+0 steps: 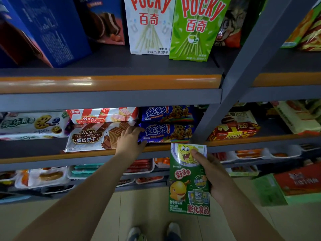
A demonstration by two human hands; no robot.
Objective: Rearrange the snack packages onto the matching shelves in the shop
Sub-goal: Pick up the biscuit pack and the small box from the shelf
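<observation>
Green SpongeBob snack box (188,181) sits gripped in the right hand (211,173); left hand (131,141) grasps the blue 趣多多 cookie pack (167,133) beside brown "Wafer JIASHILI BISCUITS" (97,137).

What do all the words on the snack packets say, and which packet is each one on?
"POCKY 百奇": white box, top shelf.
"POCKY 百奇": green box beside it.
"Wafer JIASHILI BISCUITS": red striped packet.
"Wafer JIASHILI BISCUITS 威化饼干": brown packet by the left hand.
"趣多多!": two blue packets.
"好多鱼", "膨化食品": green box in the right hand.
Small print and other packets: too blurred.
</observation>
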